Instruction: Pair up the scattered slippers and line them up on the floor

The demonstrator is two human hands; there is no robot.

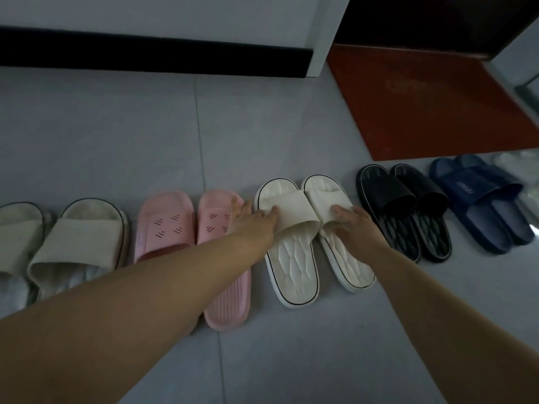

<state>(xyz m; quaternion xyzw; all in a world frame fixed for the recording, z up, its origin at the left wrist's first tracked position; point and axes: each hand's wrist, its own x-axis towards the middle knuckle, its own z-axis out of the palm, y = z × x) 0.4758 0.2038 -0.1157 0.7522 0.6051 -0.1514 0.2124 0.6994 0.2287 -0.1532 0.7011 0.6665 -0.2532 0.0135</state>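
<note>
Several pairs of slippers stand in a row on the grey floor (116, 135): a beige pair (73, 243) at the left, a pink pair (169, 225), a white pair (294, 263) in the middle, a black pair (408, 199) and a blue pair (478, 196) at the right. My left hand (253, 217) rests with straight fingers on the strap of the left white slipper. My right hand (354, 225) lies on the strap of the right white slipper (347, 260), fingers slightly bent over it. My left forearm hides part of the pink pair.
A red doormat (423, 106) lies behind the black and blue pairs. A white wall with a black skirting board (145, 53) runs along the back. A dark doorway (423, 18) opens at the top right.
</note>
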